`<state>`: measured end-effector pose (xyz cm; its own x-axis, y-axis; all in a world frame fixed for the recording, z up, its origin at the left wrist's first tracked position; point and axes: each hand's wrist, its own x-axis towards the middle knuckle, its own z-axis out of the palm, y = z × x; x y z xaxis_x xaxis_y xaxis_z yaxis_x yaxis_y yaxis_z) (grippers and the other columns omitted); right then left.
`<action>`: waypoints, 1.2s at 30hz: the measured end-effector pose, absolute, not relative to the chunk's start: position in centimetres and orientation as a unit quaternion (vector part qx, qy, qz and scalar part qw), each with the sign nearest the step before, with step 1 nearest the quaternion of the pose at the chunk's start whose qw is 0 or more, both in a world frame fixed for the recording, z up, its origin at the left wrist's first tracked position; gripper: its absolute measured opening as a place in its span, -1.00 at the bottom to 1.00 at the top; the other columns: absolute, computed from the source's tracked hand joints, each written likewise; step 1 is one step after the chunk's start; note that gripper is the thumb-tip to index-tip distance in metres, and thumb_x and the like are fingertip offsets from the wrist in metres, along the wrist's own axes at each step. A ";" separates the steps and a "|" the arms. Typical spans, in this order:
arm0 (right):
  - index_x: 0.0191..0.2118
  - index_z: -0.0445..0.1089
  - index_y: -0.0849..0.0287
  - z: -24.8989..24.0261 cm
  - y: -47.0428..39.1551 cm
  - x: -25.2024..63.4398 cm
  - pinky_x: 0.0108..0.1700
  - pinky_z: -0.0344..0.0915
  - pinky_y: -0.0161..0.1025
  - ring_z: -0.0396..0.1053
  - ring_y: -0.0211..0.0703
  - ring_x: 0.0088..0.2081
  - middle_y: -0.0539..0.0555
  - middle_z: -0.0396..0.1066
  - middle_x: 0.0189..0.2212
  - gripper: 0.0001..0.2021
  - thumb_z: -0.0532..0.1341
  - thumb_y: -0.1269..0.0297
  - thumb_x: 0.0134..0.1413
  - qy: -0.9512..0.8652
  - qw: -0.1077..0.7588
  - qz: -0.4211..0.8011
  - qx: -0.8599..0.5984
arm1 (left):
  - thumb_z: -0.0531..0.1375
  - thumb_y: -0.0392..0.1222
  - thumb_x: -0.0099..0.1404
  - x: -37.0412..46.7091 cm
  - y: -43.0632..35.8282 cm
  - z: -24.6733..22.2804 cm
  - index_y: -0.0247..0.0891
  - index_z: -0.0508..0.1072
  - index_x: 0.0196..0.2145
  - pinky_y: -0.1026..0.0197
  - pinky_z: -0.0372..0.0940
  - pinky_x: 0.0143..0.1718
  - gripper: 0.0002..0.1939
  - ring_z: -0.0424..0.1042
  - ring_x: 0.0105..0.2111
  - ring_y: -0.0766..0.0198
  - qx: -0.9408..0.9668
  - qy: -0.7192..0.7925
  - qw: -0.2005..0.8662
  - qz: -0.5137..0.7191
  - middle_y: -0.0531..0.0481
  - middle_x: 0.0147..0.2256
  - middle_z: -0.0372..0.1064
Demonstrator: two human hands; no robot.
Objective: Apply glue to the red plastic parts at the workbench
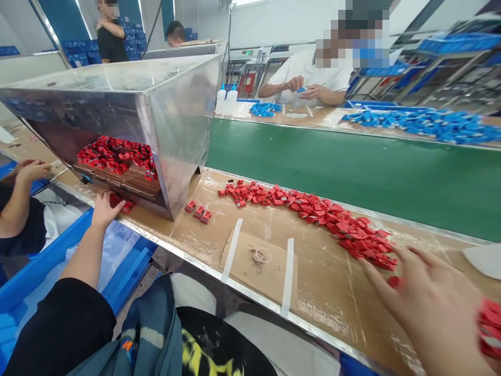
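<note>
The pile of red parts (313, 206) starts just beside my right hand (434, 303) and trails away to its left; that hand is spread loose, fingers apart. My left hand (104, 209) bends over a few red pieces (127, 207), whether gripping them I can't tell. Right of it, on the table (324, 284), sit three red parts (199, 212); just beyond it stands a metal hopper (183, 115). Past both hands runs a green belt (313, 156).
</note>
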<state>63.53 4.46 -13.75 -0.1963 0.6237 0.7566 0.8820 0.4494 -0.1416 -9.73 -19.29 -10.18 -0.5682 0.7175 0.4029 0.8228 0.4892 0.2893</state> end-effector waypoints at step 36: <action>-0.57 0.04 0.16 -10.4 4.5 48.4 -0.38 -0.04 -0.28 0.00 -0.32 -0.52 -0.08 0.09 -0.61 -0.63 0.13 0.35 0.25 -0.927 0.203 0.300 -0.097 | 0.18 0.39 0.27 27.1 5.4 -10.3 -0.15 0.33 -0.14 0.24 0.31 -0.45 -0.46 0.43 -0.50 0.26 -0.592 -0.450 -0.468 -0.477 0.05 -0.41 0.40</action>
<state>48.41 4.47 -10.36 -0.8984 0.3023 0.3186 0.0586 0.8015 -0.5951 27.08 5.40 -10.33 0.1385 0.9799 0.1439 0.0867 -0.1567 0.9838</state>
